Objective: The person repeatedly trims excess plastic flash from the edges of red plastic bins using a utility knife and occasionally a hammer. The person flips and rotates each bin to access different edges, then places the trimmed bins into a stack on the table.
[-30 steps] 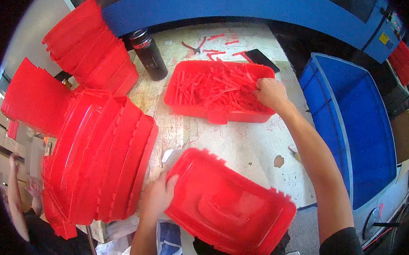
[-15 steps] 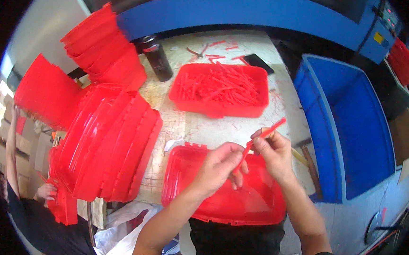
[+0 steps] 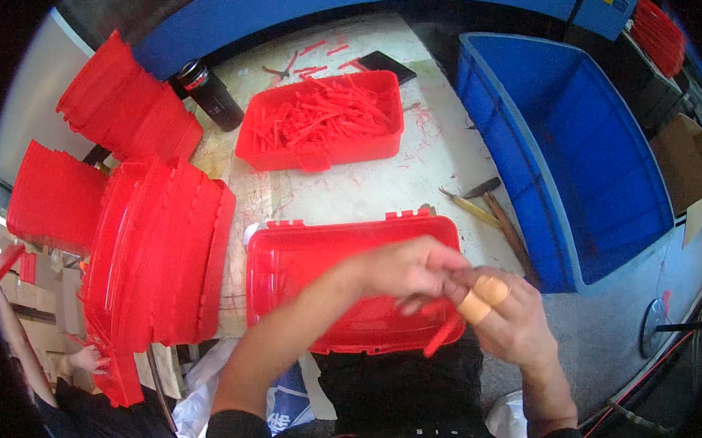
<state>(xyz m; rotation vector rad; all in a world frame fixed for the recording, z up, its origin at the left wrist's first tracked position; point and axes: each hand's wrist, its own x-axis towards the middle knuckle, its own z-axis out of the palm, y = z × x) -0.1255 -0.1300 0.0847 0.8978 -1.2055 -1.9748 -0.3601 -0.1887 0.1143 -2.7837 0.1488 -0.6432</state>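
Note:
My two hands meet above the right part of a shallow red plastic lid (image 3: pixel 308 253) lying in front of me. My right hand (image 3: pixel 503 315) is closed on a narrow red plastic strip (image 3: pixel 441 336), whose end points down toward the lid's near right corner. Tan bandages (image 3: pixel 484 297) wrap two of its fingers. My left hand (image 3: pixel 421 269) reaches in from the left, fingers curled against the right hand's fingertips, around the strip's hidden upper part. Motion blurs these fingers. Beyond the lid stands a red box (image 3: pixel 273 162) heaped with similar red strips (image 3: pixel 326 111).
Nested red shells (image 3: pixel 161 255) are stacked at left, beside more red stacks (image 3: pixel 127 106). A dark can (image 3: pixel 213 95), pliers (image 3: pixel 280 72) and a phone (image 3: pixel 388 65) lie farther back. A hammer (image 3: pixel 483 189) lies by a blue bin (image 3: pixel 527 142). A co-worker's hand (image 3: pixel 89 358) shows lower left.
My hands have moved right and closer together, and the strip now points downward instead of up to the right. The view has turned, shifting the table's things leftward.

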